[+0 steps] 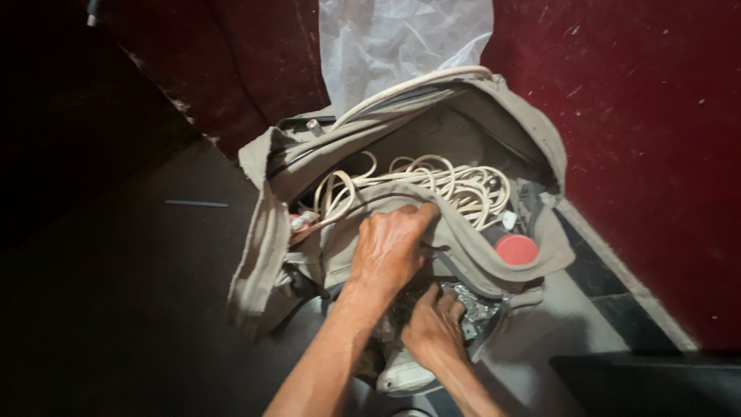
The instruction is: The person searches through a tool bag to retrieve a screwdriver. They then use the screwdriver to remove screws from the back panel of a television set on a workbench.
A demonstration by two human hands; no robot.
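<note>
— So, what does the head camera show me of the two hands?

— I see the left hand (390, 247) lying on the inner flap of the open grey canvas bag (258, 239), its grip curled over the flap's edge with the fingertips tucked inside, so it has hold of the cloth. The right hand (434, 328) sits lower, in the front pocket, fingers bent down among crinkled silvery foil (482, 313); I cannot tell whether that grip has closed on anything.

— And where does the bag stand?

— On the dark floor (116, 309), pushed up against a deep red wall (656, 139), mouth wide open toward me. A coil of cream cable (448, 181) fills the main compartment just above the left hand. A can with a red cap (515, 249) pokes up at the bag's right side, near the left fingers but not touching them.

— Anything else?

— A clear plastic sheet (394, 42) rises behind the bag, and something white (405, 377) lies below the right hand.
</note>
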